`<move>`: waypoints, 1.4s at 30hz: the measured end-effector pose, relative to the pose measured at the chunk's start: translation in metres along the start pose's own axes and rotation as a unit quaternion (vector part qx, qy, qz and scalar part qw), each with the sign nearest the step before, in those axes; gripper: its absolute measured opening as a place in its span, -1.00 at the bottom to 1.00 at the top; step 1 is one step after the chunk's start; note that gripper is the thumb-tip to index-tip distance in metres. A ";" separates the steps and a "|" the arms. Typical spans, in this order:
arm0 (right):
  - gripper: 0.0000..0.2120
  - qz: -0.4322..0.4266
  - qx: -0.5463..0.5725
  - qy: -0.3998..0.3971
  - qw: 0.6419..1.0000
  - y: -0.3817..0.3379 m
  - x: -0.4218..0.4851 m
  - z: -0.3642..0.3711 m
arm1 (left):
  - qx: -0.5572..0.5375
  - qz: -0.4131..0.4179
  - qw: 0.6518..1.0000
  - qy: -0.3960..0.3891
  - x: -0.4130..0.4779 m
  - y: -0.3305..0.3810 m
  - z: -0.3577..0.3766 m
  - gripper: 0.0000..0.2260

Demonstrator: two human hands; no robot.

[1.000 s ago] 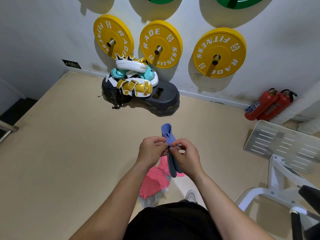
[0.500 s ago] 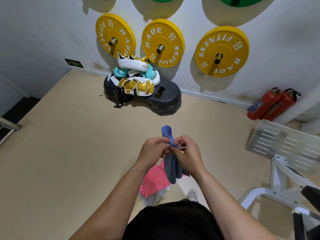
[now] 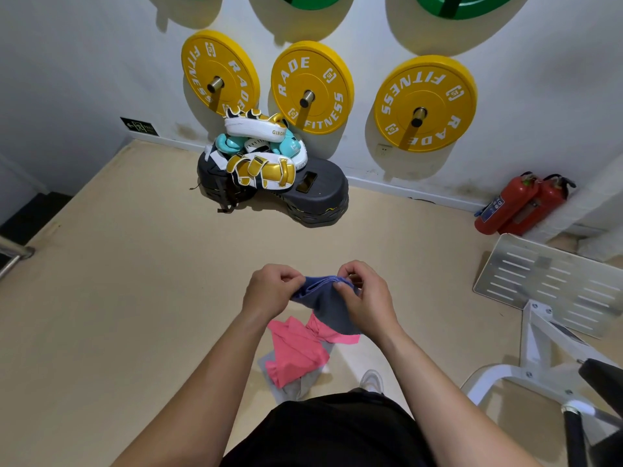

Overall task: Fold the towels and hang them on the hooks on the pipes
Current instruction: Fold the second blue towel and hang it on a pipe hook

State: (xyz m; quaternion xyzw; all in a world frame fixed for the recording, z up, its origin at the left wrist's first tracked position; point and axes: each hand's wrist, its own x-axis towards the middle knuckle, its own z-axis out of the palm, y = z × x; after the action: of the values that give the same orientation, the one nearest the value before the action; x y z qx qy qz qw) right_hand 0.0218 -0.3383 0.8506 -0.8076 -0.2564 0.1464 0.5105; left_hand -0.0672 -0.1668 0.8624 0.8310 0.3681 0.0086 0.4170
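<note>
Nearest, below the fingers and towards the person's feet, a pink towel (image 3: pixel 296 352) lies crumpled on the floor (image 3: pixel 135 298) over a grey cloth (image 3: pixel 295 387), probably another towel. A pale shoe (image 3: pixel 371 380) shows just beside them. They look like a pile waiting its turn, dropped within reach. Above that pile, both hands hold the blue towel (image 3: pixel 327 310) in the air. The left hand (image 3: pixel 271 293) has its fingers (image 3: pixel 291 281) curled round one end of the upper edge, and the right hand (image 3: pixel 369 298) pinches the other end between thumb and forefinger. Neither hand is open, and neither holds anything else. The layered top edge runs straight from one set of fingers to the other, and the rest of the cloth hangs below them, against the right palm. Holding it by that edge lets the weight pull the layers flat, so this is likely a fold being squared up before hanging. No hook or pipe is in view, so hanging would seem to call for turning elsewhere. Far beyond the fingers, a black step platform (image 3: pixel 323 197) heaped with boxing pads (image 3: pixel 259 166) stands against the wall. Yellow weight plates (image 3: pixel 312 87) hang above it, with red fire extinguishers (image 3: pixel 519 203) off to the right.
</note>
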 end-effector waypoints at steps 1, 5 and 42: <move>-0.83 -0.002 -0.001 -0.002 1.000 -0.001 0.000 0.000 | 0.001 0.000 1.000 -0.015 0.000 -0.001 0.001 -0.88; -0.82 -0.004 0.004 -0.008 1.000 -0.003 0.000 0.002 | -0.018 0.028 0.998 -0.046 -0.004 -0.004 0.006 -0.83; -0.84 -0.017 -0.074 -0.151 0.986 0.001 -0.002 0.018 | -0.066 -0.093 0.993 0.019 0.021 -0.043 -0.017 -0.97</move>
State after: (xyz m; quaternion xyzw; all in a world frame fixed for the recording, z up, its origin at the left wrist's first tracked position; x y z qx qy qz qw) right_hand 0.0114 -0.3259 0.8415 -0.8076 -0.3541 0.2382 0.4070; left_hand -0.0829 -0.1255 0.8378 0.7632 0.4506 0.0099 0.4631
